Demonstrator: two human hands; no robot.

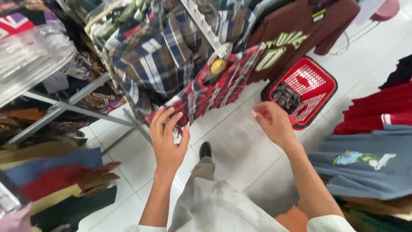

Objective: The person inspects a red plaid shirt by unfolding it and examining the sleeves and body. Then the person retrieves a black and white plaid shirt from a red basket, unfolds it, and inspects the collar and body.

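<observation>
Red plaid shirt (210, 92) hangs on the metal rack (206, 25), in a clear plastic cover; left hand (168, 139) open-fingered at its lower hem, holding nothing; right hand (274, 124) below its right sleeve, loosely pinching the cover. Best to steady both edges evenly; red basket (319, 86) sits just right of the shirt

The shirt (210, 92) nearest the hands was red plaid with dark and white stripes, and the shirts (150, 51) left of it were navy-and-brown plaid. To the right sat a red basket (319, 92) (holding a dark checked cloth (285, 96)) below a brown top (296, 30) with pale green lettering.
</observation>
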